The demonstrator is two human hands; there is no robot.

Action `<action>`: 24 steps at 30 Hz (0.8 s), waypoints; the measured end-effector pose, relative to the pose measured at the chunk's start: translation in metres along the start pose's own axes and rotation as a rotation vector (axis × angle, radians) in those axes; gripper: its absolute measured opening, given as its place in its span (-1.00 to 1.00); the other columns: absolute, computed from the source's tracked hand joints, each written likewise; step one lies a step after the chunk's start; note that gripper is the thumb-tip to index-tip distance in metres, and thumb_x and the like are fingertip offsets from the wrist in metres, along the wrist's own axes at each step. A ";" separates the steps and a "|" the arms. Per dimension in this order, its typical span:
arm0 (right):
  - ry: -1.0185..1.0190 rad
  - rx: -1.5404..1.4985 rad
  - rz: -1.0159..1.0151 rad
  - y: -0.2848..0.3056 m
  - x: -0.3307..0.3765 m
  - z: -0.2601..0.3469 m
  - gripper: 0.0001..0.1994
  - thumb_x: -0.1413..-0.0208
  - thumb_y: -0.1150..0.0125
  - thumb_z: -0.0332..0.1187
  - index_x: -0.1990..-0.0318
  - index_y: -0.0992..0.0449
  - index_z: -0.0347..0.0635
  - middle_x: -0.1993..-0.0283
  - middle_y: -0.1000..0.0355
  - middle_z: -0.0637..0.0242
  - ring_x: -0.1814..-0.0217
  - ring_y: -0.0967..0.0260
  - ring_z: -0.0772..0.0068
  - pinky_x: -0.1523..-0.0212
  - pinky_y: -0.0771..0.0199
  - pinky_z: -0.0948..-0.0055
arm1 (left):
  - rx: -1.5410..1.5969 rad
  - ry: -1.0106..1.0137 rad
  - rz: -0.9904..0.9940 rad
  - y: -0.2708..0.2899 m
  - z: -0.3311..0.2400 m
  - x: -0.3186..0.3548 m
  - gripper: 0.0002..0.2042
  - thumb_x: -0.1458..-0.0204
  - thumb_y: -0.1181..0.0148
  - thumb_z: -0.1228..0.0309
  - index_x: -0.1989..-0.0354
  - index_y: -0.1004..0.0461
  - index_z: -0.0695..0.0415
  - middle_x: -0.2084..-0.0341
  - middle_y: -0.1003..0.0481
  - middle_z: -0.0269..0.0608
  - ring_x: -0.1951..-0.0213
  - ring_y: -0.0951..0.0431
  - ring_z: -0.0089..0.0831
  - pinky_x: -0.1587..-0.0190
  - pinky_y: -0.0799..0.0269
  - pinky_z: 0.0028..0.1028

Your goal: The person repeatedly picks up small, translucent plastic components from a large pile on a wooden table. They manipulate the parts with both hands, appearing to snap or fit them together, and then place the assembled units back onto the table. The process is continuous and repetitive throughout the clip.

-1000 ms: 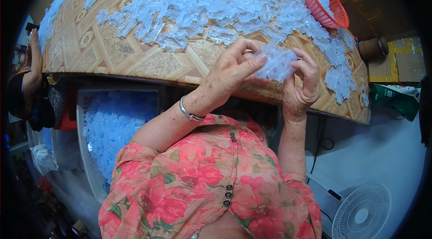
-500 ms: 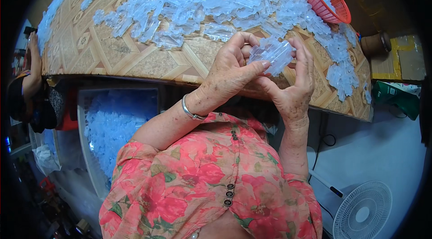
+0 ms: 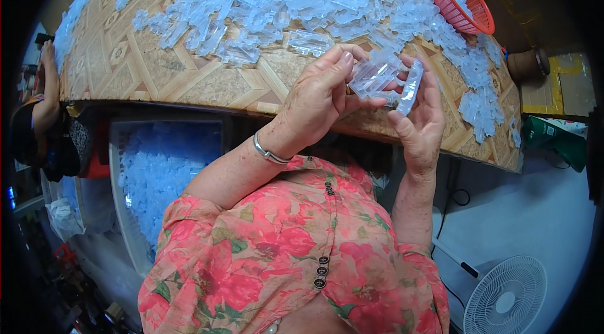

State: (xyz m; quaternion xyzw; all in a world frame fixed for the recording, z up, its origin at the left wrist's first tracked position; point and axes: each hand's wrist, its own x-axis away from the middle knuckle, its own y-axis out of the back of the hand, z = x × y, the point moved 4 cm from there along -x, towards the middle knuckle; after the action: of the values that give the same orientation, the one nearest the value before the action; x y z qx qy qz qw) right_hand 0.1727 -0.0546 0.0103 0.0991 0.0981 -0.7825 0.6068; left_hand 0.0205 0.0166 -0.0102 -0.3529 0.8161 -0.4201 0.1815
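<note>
Just above the table's near edge, my left hand (image 3: pixel 318 95) grips a flat cluster of clear plastic pieces (image 3: pixel 376 74) between thumb and fingers. Close beside it on the right, my right hand (image 3: pixel 423 129) pinches a single narrow clear plastic piece (image 3: pixel 410 87), tilted and apart from most of the cluster. Some fingertips of both hands are hidden behind the plastic. Beyond my hands, a wide spread of similar clear plastic pieces (image 3: pixel 270 3) covers much of the patterned table (image 3: pixel 182 79).
A red plastic basket (image 3: pixel 462 3) with clear pieces stands at the table's far right. Below the table on the left is a bin (image 3: pixel 170 173) heaped with clear pieces. A white fan (image 3: pixel 506 299) sits lower right. Another person's arm (image 3: pixel 47 82) rests at the left table edge.
The cluster has turned in my left hand, whose thumb has lifted. A single narrow piece now shows separately in my right hand, which has drawn slightly to the right.
</note>
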 end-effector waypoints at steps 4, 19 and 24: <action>0.025 0.041 0.002 0.004 -0.001 -0.001 -0.08 0.10 -0.52 -0.30 -0.43 -0.15 -0.29 -0.36 -0.28 0.07 -0.31 -0.32 0.26 -0.32 -0.32 0.25 | -0.036 -0.002 0.015 0.001 0.002 0.000 -0.76 -0.41 0.14 0.28 -0.07 -0.28 0.16 -0.05 -0.47 0.06 -0.09 -0.57 -0.14 -0.06 -0.63 -0.24; -0.404 0.190 -0.064 0.050 -0.052 -0.010 -0.54 -0.35 -0.08 -0.20 -0.24 -0.42 -0.38 -0.12 -0.48 0.13 -0.03 -0.45 0.43 0.05 -0.51 0.45 | -0.313 -0.026 -0.045 0.010 -0.013 -0.004 -0.68 -0.33 -0.09 0.30 -0.14 -0.27 0.19 -0.04 -0.47 -0.08 0.02 -0.61 -0.32 0.10 -0.64 -0.45; -0.098 0.682 0.039 0.029 -0.116 -0.005 -0.57 -0.26 -0.19 -0.27 -0.20 -0.45 -0.35 -0.02 -0.52 0.11 0.08 -0.48 0.40 0.11 -0.51 0.44 | -0.248 -0.079 -0.065 0.022 -0.021 -0.016 -0.70 -0.35 -0.05 0.29 -0.13 -0.26 0.17 -0.03 -0.48 -0.06 0.01 -0.61 -0.29 0.09 -0.64 -0.43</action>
State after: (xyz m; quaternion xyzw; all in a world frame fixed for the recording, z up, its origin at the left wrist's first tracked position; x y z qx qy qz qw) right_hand 0.2297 0.0479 0.0363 0.2604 -0.2003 -0.7622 0.5577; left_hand 0.0096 0.0484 -0.0164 -0.4152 0.8421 -0.3074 0.1550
